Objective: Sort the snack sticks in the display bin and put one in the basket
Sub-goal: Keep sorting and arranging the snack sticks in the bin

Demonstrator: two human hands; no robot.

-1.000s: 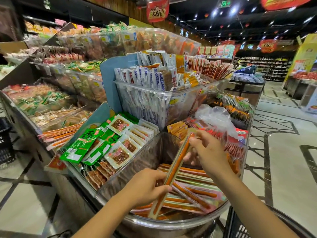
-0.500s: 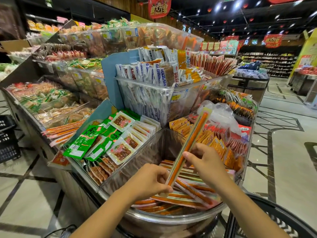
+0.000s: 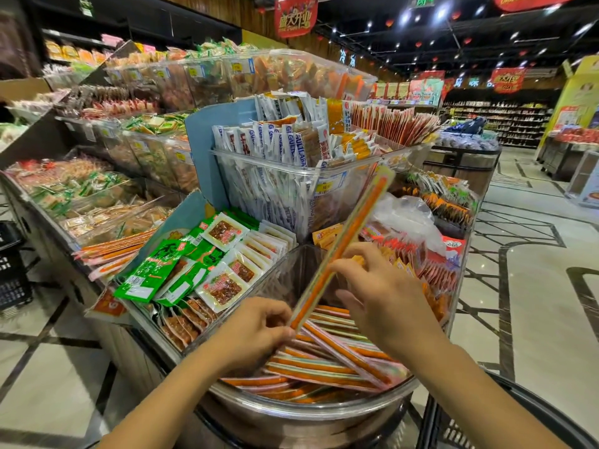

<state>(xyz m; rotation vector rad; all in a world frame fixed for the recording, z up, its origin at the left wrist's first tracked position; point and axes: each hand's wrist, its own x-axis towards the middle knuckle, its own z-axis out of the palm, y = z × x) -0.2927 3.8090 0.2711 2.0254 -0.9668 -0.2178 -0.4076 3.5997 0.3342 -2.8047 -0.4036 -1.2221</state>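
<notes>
Your L hand point(image 3: 256, 332) pinches the lower end of one snack stick point(image 3: 348, 236). Your R hand point(image 3: 385, 303) pinches the same stick about midway up w/ fingers curled on it. So both hands are clamped on that one stick, near each other but not touching. The stick is tilted, top end up and to the right, above the display bin point(image 3: 308, 408). Its top end is blurred, in front of the clear tub of white packets point(image 3: 285, 183). Under your hands the other sticks point(image 3: 337, 364) lie flat in a loose pile in the bin, mostly orange w/ pink & green wrappers. Green packets point(image 3: 152, 273) sit in the compartment just left of the bin. The basket point(image 3: 538, 401) shows only as a dark rim at bottom right, beside your R forearm; can't tell what's in it.
</notes>
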